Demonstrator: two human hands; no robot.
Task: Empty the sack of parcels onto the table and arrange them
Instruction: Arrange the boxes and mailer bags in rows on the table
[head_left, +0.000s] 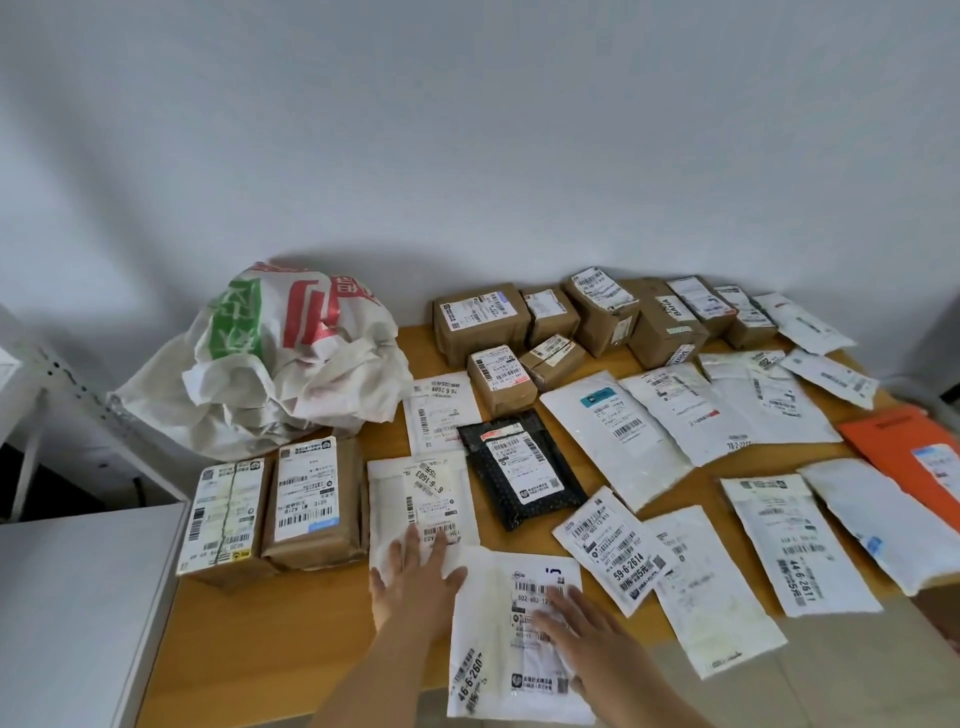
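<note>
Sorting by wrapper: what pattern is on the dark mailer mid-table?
Black mailer with small pale dots, white label on top; head view.

Soft, even daylight; faint shadows on the wall (467, 130) (edges bowed, slightly blurred).

A white sack (270, 364) is printed with green and red blocks of characters. The table (291, 613) is coloured a warm yellow-brown. Brown cardboard boxes (608, 322) are covered in part by white labels with black barcodes. White mailer bags (613, 441) are marked with black print. One black pouch (519, 475) is patterned with small pale dots. An orange envelope (904, 452) is seen at the right edge. The wall (467, 130) is painted pale grey-white.
</note>
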